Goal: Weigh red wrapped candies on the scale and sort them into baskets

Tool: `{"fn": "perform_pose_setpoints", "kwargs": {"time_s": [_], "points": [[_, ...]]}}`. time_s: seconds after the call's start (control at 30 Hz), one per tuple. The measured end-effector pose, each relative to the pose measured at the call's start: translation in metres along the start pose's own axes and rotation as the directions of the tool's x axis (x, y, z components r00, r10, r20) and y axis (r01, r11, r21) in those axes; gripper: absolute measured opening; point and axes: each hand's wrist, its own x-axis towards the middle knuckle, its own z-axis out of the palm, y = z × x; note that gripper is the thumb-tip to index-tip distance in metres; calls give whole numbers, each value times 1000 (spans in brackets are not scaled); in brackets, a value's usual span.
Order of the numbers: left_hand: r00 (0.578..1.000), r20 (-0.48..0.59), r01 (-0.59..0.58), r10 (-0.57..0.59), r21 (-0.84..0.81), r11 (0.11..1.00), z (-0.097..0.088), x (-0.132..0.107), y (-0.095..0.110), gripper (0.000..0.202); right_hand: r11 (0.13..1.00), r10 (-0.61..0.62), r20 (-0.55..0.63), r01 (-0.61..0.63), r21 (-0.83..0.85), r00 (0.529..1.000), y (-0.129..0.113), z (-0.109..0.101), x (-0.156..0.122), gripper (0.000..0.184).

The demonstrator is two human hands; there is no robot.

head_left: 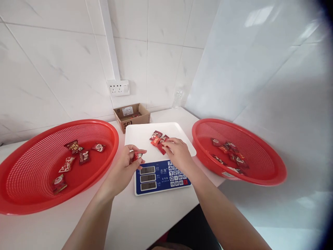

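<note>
Snack packets (156, 140) in red and maroon wrappers lie bunched near the middle of the white weighing pan (137, 133), some overlapping. Our right hand (178, 152) is the nearer of our 2 hands to them: its thumb and fingertips reach in over the bunch from the right. What matters most in space is the bright red packet (161, 149) at the bunch's near end, which lies just below and to the left of those fingertips, its long axis seeming to slant from far left to near right. We see the right fingers bent and drawn close together there, but we cannot tell whether they have gripped a packet or only touch it. Our left hand (127, 167) is at the pan's near left corner, grasping 1 red-wrapped packet (137, 156) between thumb and fingers, apart from the bunch. Nearer to us, the blue panel (163, 175) has 3 displays that we cannot read clearly. At our left, a wide red basket (90, 173) holds 5 packets, loosely spread; at our right, a matching basket (249, 147) holds a closer group. Behind the pan we see an open cardboard box (134, 119).
</note>
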Motion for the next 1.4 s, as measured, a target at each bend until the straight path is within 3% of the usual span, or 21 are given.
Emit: {"fn": "perform_pose_setpoints", "kwargs": {"time_s": [0.1,0.2,0.3,0.4,0.47,0.57,0.7,0.83,0.97,1.07,1.2,1.3,1.4], "points": [[999,40,-13,11,48,999,2,-1,1,11,971,-52,-6,52,232,999,-14,-9,-11,23],[996,89,21,-31,112,993,8,-3,3,13,869,-127,90,67,491,988,-35,-16,-23,28],[996,66,45,-53,110,993,16,-4,2,24,832,-132,133,36,553,982,-49,-13,-26,25],[999,8,46,-47,84,995,20,-1,-4,39,850,-93,96,29,527,991,-50,-3,-19,13],[996,-87,10,2,133,991,17,2,-8,45,896,-61,34,40,441,998,-44,3,-10,12],[965,-236,-52,115,254,966,9,6,-9,53,962,-25,-55,39,270,998,-31,8,3,12],[915,-339,-115,220,303,946,-4,4,-2,51,985,-77,-105,92,145,991,-20,5,5,17],[885,-392,-149,252,273,950,-13,-1,4,47,987,-155,4,155,43,988,-20,5,-3,22],[891,-391,-130,231,267,955,-15,-4,6,45,991,-125,127,131,-39,984,-22,6,-4,23],[890,-391,-139,233,255,957,-16,-4,5,44,991,-136,66,136,5,989,-19,-10,-2,22],[863,-417,-212,285,212,954,-19,-4,4,42,991,-130,-70,129,-23,989,4,-58,-2,23],[834,-455,-273,313,154,950,-23,-4,6,38,982,59,-78,-72,-177,995,38,-95,-5,27],[800,-492,-334,342,109,936,-25,-5,8,35,928,329,18,-319,-192,944,79,-116,-16,30]]}}
